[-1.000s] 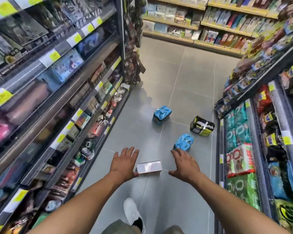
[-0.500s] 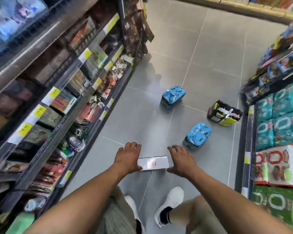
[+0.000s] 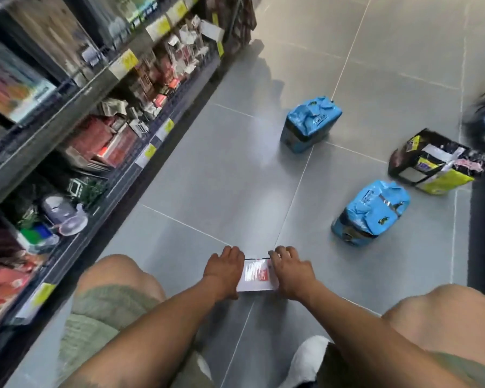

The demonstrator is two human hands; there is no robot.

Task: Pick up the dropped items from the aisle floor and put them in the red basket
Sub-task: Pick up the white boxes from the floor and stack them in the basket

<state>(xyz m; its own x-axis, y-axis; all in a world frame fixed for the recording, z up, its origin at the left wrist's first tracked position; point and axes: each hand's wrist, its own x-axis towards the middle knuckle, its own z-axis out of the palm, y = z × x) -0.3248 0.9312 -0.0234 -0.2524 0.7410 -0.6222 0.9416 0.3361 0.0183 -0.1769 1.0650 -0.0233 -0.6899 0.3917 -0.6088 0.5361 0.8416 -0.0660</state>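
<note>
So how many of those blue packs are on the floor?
2. The far blue pack stands mid-aisle up ahead; the near blue pack lies closer, to the right, by the black-and-yellow pack. Others may be out of view.

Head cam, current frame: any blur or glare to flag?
Head view: motion blur smears the shelves at left and the far right edge; glare washes out the top of the white box; both blue bags look fairly sharp.
</note>
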